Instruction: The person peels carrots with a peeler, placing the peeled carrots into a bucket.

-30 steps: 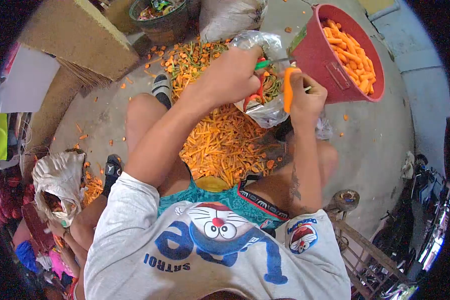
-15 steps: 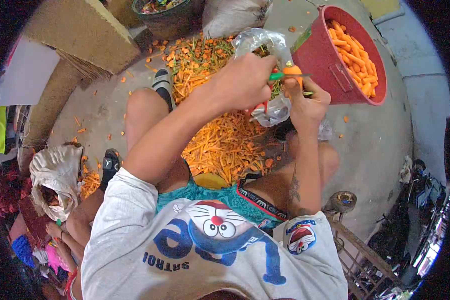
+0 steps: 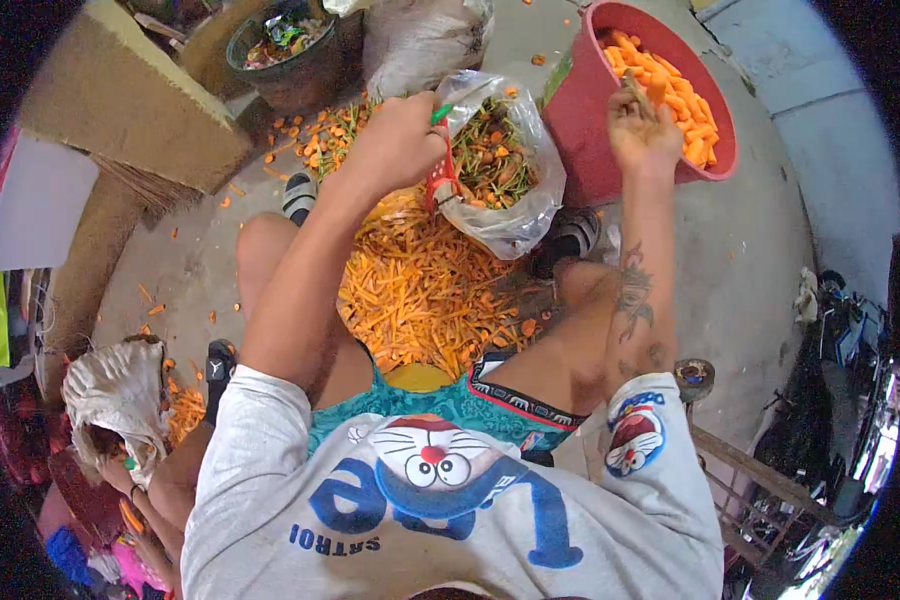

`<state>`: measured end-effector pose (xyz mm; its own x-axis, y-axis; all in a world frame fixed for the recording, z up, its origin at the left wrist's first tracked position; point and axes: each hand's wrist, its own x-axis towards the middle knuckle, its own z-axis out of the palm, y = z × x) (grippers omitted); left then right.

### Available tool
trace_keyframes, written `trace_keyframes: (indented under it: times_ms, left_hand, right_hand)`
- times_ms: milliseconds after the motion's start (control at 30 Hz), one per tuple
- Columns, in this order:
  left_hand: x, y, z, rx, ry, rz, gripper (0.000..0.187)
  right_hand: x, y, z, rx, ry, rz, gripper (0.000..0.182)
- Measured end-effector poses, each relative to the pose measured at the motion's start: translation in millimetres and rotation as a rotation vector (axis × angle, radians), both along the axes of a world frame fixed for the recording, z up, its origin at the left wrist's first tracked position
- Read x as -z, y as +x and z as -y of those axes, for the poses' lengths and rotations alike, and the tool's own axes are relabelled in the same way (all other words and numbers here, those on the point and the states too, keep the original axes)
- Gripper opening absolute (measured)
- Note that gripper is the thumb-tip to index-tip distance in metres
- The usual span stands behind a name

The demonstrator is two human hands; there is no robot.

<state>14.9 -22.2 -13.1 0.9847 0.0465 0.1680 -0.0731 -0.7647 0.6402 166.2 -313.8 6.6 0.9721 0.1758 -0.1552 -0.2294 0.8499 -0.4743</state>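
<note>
My left hand is closed around a green-handled knife, with only a bit of the green showing past the fingers. It hovers at the left edge of a clear plastic bag holding carrot tops and green stalks. My right hand reaches over the red bucket, palm up and fingers loosened. A peeled carrot shows at its fingertips, apparently just free of them. Peeled carrots fill the bucket. Below my hands lies a heap of orange peelings.
Carrot ends and stalks litter the floor beyond my foot. A dark bin and a white sack stand at the back. Another person's hands work at lower left beside a cloth sack. A metal frame is at right.
My hands have parted. The right one has carried the carrot from the knife to above the bucket and loosened. The left has drawn back leftward with the knife, uncovering the plastic bag.
</note>
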Motion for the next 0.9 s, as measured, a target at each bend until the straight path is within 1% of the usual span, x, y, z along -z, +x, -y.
trace_keyframes:
  times_ms: [67,133,167,200,233,267,333,367,433,467,533,567,600,633,667,733,767,800,833,867,900]
  left_hand:
    - [-6.5,-0.6,-6.0,-0.003,-0.026,0.016,0.028]
    - [-9.7,-3.1,-15.3,-0.053,0.045,0.009,0.027]
    - [-8.0,-3.6,-20.8,-0.066,0.048,-0.005,0.027]
    - [-6.2,-2.2,-26.1,-0.069,0.047,0.038,0.026]
    - [-5.6,-2.6,-30.4,-0.067,0.044,0.081,0.026]
    - [-5.4,-4.4,-34.5,-0.068,0.045,0.071,0.026]
    - [-8.6,-6.2,-41.4,-0.089,0.042,0.018,0.027]
    - [-7.7,-6.5,-45.3,-0.098,0.043,0.018,0.027]
    - [-5.6,-5.5,-50.4,-0.099,0.071,0.067,0.027]
    - [-4.7,-5.5,-57.2,-0.116,0.080,0.060,0.027]
    - [-8.5,-9.1,-57.2,-0.100,0.050,0.055,0.025]
    - [-10.4,-11.1,-58.3,-0.106,0.033,0.030,0.025]
    - [-8.5,-11.0,-60.9,-0.116,0.035,0.022,0.025]
    - [-7.0,-10.3,-63.7,-0.124,0.062,0.009,0.025]
    - [-5.9,-9.9,-66.3,-0.129,0.089,-0.003,0.025]
    - [-6.9,-9.5,-68.7,-0.126,0.086,-0.012,0.025]
    - [-8.4,-8.4,-69.5,-0.123,0.081,-0.011,0.025]
    - [-9.8,-7.6,-69.9,-0.127,0.082,-0.011,0.025]
    - [-11.0,-7.0,-68.6,-0.129,0.089,-0.017,0.025]
    - [-11.9,-6.5,-66.5,-0.129,0.094,-0.021,0.024]
    - [-12.7,-6.1,-63.7,-0.126,0.090,-0.015,0.024]
  right_hand:
    - [18.1,-1.3,-4.5,-0.031,-0.051,-0.007,0.048]
    - [47.3,-29.0,-28.9,-0.431,-0.819,0.117,0.056]
    - [53.9,-44.1,-39.2,-0.616,-1.139,0.210,0.062]
    - [53.3,-57.2,-50.4,-0.798,-1.454,0.314,0.069]
    - [81.7,-47.7,-50.3,-0.797,-1.710,0.533,0.077]
    - [110.9,-37.6,-55.1,-0.805,-1.705,0.526,0.077]
    - [160.5,-18.4,-63.1,-0.731,-1.525,0.308,0.073]
    - [171.0,-22.3,-69.9,-0.612,-1.655,0.280,0.050]
    - [276.2,1.4,-53.4,-0.546,-1.770,0.672,0.047]
    - [304.1,-7.8,-62.9,-0.555,-1.990,0.572,0.042]
    - [318.1,-19.8,-73.8,-0.582,-1.971,0.431,0.040]
    - [323.2,-21.1,-80.2,-0.594,-1.966,0.440,0.040]
    - [332.2,-24.3,-83.6,-0.619,-2.021,0.439,0.039]
    - [339.8,-24.5,-87.4,-0.640,-2.075,0.438,0.039]
    - [346.1,-22.5,-90.4,-0.649,-2.069,0.440,0.039]
    - [354.5,-13.4,-92.8,-0.814,-2.175,0.540,0.044]
    - [357.3,-7.8,-94.0,-0.814,-2.177,0.544,0.044]
    - [376.2,-1.3,-92.0,-0.899,-2.152,0.510,0.048]
    - [379.3,-1.3,-91.6,-0.983,-2.125,0.471,0.052]
    - [381.0,-2.9,-87.1,-0.981,-2.129,0.469,0.052]
    - [372.5,-10.0,-83.3,-0.880,-2.077,0.462,0.054]
